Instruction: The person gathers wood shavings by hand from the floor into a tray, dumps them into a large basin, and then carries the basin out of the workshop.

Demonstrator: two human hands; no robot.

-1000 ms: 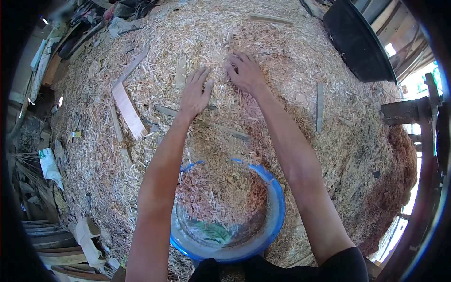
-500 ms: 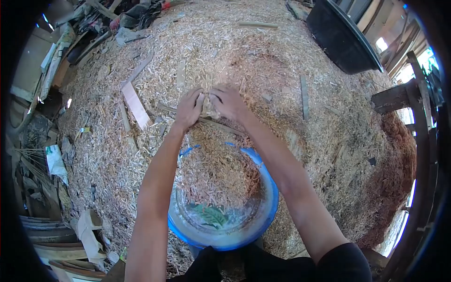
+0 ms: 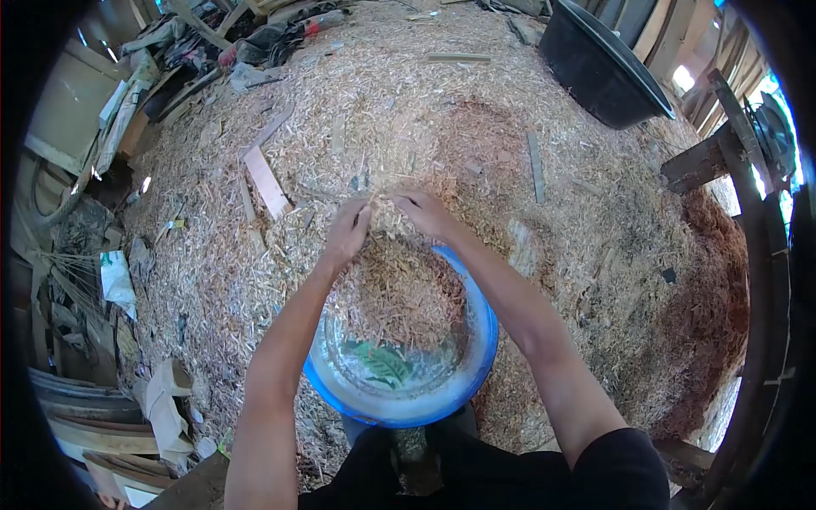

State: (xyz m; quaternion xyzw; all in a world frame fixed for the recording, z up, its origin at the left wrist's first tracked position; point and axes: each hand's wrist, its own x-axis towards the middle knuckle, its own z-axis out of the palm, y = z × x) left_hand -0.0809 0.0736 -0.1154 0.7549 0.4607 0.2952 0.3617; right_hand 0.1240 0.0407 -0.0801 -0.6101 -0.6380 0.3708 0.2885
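Note:
A round basin (image 3: pixel 401 410) with a blue rim stands before my legs, with a green leaf pattern on its bottom. Wood shavings (image 3: pixel 399 293) are heaped in its far half. At its far edge my left hand (image 3: pixel 349 228) is curled against the shavings, fingers bent inward. My right hand (image 3: pixel 422 212) faces it from the other side, also curled, with loose shavings between the two. The fingertips of both are partly buried or blurred, so what each one grips is hard to tell.
Wood shavings (image 3: pixel 595 255) cover the ground. A black tub (image 3: pixel 599 72) sits at the back right, beside a wooden frame (image 3: pixel 752 212). Flat wood pieces (image 3: pixel 268 182) lie at the left and back. Cloth and scraps (image 3: pixel 263 47) are piled at the back left.
Both hands have come nearer to the basin, drawing shavings toward its far edge. The heap now covers more of the far rim. The view has shifted slightly.

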